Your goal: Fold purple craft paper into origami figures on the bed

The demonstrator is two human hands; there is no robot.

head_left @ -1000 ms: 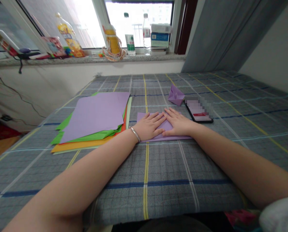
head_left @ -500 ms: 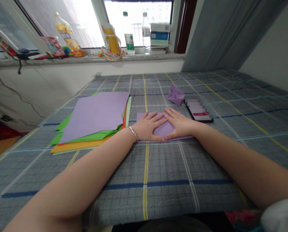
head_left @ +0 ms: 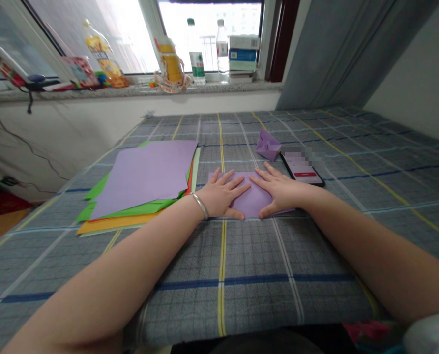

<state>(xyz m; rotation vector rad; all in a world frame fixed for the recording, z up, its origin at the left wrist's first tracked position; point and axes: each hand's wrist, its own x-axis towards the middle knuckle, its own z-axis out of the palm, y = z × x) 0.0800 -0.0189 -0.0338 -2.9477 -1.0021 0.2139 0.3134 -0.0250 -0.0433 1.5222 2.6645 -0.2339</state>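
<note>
**Left hand (head_left: pixel 221 194) and right hand (head_left: pixel 280 192) lie flat on folded lilac paper (head_left: pixel 251 200), fingertips just apart.**
Paper sits mid-frame on grey checked cloth (head_left: pixel 256 275), just right of a stack of lilac, green and orange sheets (head_left: pixel 145 177); metal bangle (head_left: pixel 200 206) on left wrist. Upper right of the hands: small lilac paper fold (head_left: pixel 268 145) beside a phone (head_left: pixel 303 169), screen pixelated except for a red bar. Along the top, on the stone windowsill (head_left: pixel 131 91): yellow-labelled bottle (head_left: pixel 103 54), green-labelled bottle (head_left: pixel 196 51), clear bottle (head_left: pixel 222 51), stacked boxes (head_left: pixel 243 49); labels too small to read.
</note>
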